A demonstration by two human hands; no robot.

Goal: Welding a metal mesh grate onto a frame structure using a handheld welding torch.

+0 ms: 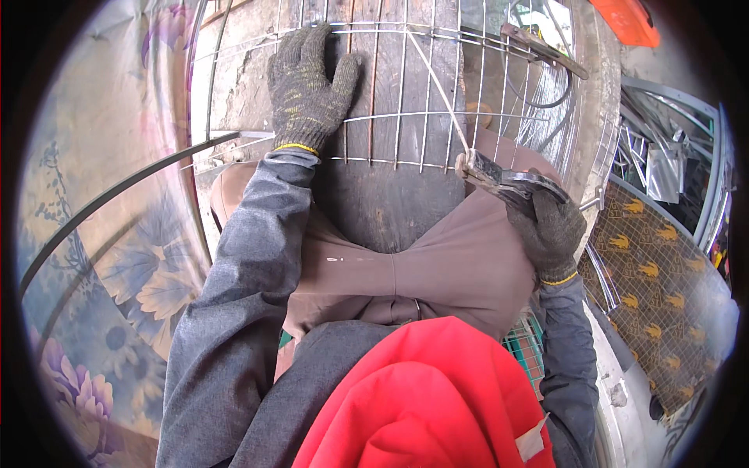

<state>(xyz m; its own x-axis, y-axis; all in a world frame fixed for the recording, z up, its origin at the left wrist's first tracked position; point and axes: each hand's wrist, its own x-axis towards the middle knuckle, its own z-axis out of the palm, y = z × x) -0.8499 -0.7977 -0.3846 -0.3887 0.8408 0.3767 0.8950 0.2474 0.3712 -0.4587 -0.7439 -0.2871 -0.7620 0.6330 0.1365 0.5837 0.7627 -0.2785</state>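
Observation:
My left hand (304, 90), in a dark knitted glove with a yellow cuff edge, lies on a wire grid (402, 90) with its thumb spread away from the fingers. The grid of thin metal rods rests over a dark wooden board (374, 199). My right hand (546, 226), gloved alike, is closed round a welding electrode holder (499, 178). From its jaws a thin pale electrode (439, 92) slants up and left, its tip at a cross rod near the grid's far part. Whether the tip touches cannot be told. A metal clamp (542, 51) with a cable sits at the grid's far right.
A curved dark metal bar (117, 187) runs on the left before a flowered cloth (117, 312). Thin wires (550, 101) lie at right. Farther right are metal scraps (663, 164) and a brown patterned sheet (647, 288). Something orange (628, 22) shows at top right.

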